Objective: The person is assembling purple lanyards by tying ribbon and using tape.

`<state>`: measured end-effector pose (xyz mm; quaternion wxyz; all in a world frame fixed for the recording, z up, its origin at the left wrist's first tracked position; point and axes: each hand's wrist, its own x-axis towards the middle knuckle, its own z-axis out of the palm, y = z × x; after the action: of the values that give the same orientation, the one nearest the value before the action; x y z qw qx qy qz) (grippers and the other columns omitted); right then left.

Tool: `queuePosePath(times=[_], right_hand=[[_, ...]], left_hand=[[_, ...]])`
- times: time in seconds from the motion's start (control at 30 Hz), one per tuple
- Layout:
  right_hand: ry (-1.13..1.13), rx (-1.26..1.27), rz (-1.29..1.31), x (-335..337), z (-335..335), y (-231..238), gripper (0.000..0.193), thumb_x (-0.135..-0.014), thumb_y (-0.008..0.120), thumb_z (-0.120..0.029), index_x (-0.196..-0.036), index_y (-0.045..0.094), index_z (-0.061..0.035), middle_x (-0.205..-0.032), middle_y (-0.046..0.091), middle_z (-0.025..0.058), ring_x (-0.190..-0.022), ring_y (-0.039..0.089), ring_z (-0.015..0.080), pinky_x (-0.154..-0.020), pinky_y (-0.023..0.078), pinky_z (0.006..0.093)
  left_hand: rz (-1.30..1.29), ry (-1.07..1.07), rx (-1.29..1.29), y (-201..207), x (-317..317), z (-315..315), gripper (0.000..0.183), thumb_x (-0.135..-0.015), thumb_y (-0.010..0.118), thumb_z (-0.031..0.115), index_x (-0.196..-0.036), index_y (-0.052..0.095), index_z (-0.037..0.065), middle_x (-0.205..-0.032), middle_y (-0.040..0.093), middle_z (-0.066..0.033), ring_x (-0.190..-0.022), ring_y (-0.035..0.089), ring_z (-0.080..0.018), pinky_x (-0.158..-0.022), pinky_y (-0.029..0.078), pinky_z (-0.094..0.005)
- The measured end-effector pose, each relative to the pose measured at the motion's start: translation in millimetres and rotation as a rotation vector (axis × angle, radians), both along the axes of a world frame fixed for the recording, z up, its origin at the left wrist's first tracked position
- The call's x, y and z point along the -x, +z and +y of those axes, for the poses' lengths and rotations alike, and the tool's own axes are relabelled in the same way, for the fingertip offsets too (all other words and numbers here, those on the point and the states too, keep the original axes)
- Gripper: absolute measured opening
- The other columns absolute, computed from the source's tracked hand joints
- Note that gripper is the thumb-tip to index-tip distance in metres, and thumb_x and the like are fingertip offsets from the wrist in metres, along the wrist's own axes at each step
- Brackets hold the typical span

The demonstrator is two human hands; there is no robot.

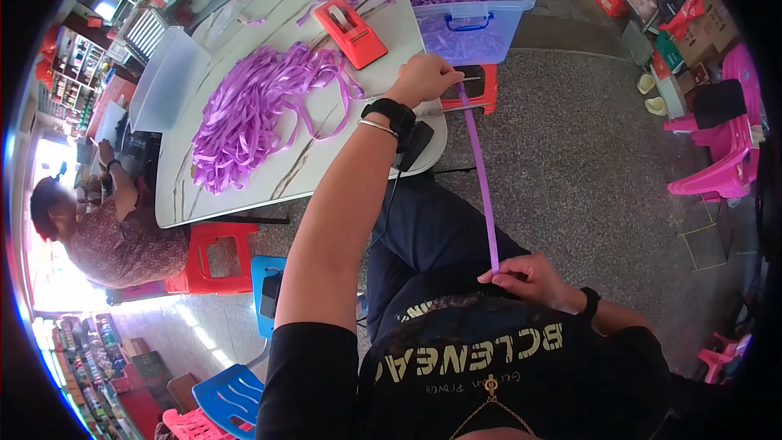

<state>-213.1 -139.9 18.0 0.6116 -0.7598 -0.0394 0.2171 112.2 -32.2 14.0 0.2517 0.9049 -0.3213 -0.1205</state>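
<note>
A purple ribbon (pixel 479 167) runs taut between my two hands. Its upper end is pinched in my left hand (pixel 423 80), beside thin metal rods (pixel 458 108) that jut out past the table's right edge. Lower down, close to my shirt, my right hand (pixel 528 279) grips the other end between thumb and fingers. On the marbled white table (pixel 297 171), left of my left hand, lies a big loose heap of purple ribbons (pixel 252 110). A black device (pixel 415 147) with a cable sits at the table edge under my left wrist.
A red tape dispenser (pixel 350 33) stands behind the heap. Beyond the table's right edge, a clear plastic bin (pixel 464 37) holds purple ribbon pieces above a red stool (pixel 487 90). Another person (pixel 122 232) sits at the left. Pink chairs (pixel 725 143) stand far right.
</note>
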Motion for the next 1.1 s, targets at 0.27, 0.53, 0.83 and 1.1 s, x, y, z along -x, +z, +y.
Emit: queuePosePath(times=[0.27, 0.53, 0.83, 1.1], right_hand=[[0.017, -0.068, 0.08, -3, 3, -2, 0.019, -0.086, 0.057, -0.017, -0.098, 0.065, -0.005, -0.083, 0.067, 0.0032, -0.068, 0.057, 0.004, -0.062, 0.044, 0.0178], [0.024, -0.055, 0.071, -2, 2, -2, 0.019, -0.085, 0.059, -0.018, -0.097, 0.066, -0.0044, -0.084, 0.068, 0.0029, -0.071, 0.059, 0.0034, -0.063, 0.046, 0.018], [0.245, 0.149, -0.73, -41, -20, 71, 0.02, -0.076, 0.066, -0.016, -0.094, 0.067, -0.0076, -0.086, 0.067, 0.0041, -0.064, 0.062, 0.0128, -0.055, 0.048, 0.0234], [0.118, 0.35, -1.247, -143, -45, 147, 0.029, -0.071, 0.058, -0.008, -0.098, 0.066, -0.0061, -0.076, 0.053, 0.0042, -0.059, 0.048, 0.0128, -0.05, 0.037, 0.0227]], left_hand=[[0.037, -0.009, 0.127, -3, 0, 1, 0.027, -0.077, 0.063, 0.031, -0.079, 0.066, 0.004, -0.066, 0.061, -0.0095, -0.06, 0.055, -0.0164, -0.059, 0.043, -0.031], [0.075, -0.006, 0.117, -1, 0, 2, 0.027, -0.077, 0.064, 0.029, -0.079, 0.066, 0.003, -0.063, 0.059, -0.0082, -0.058, 0.052, -0.0152, -0.058, 0.042, -0.0308], [0.071, -0.007, 0.138, -3, -3, -1, 0.027, -0.076, 0.065, 0.03, -0.081, 0.067, 0.003, -0.064, 0.06, -0.0103, -0.059, 0.054, -0.0168, -0.058, 0.042, -0.0313], [0.001, -0.028, 0.043, -6, -7, 8, 0.025, -0.071, 0.063, 0.036, -0.08, 0.07, 0.014, -0.073, 0.065, -0.0085, -0.069, 0.062, -0.0262, -0.065, 0.048, -0.0363]])
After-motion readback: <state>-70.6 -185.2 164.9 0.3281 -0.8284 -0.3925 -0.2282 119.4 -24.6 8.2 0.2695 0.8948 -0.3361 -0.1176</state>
